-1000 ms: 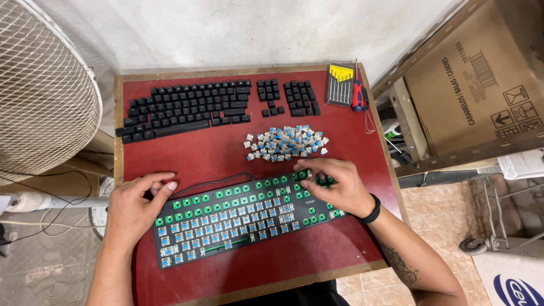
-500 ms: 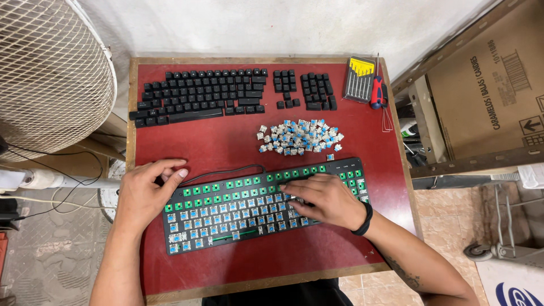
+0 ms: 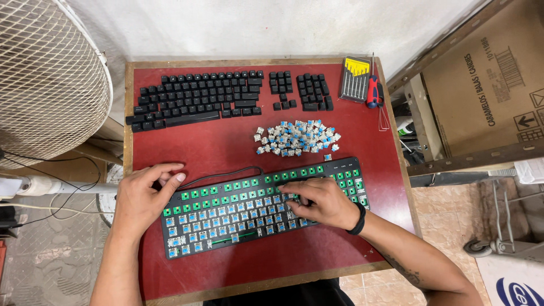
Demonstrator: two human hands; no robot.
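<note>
Keyboard: black stripped keyboard frame with green and blue switch sockets [image 3: 226,226] lies slanted on the red wooden-edged table [image 3: 215,150], near its front edge.
Right hand [image 3: 317,203]: flat on the frame's middle rows, fingertips pressing a switch; whether it pinches anything I cannot tell.
Left hand [image 3: 141,198]: loosely curled at the frame's left end, holding nothing.
Loose switches: pile of blue-and-white switches [image 3: 297,137] just behind the frame.
Keycaps: black keycaps laid out in rows [image 3: 198,99] at the table's back.

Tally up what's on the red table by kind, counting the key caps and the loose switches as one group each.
Keyboard with its caps off, under the left hand and right hand: 1
Laid-out set of black key caps: 1
Pile of loose switches: 1
Case of small screwdrivers: 1
Red-handled tool: 1
Total: 5
</note>
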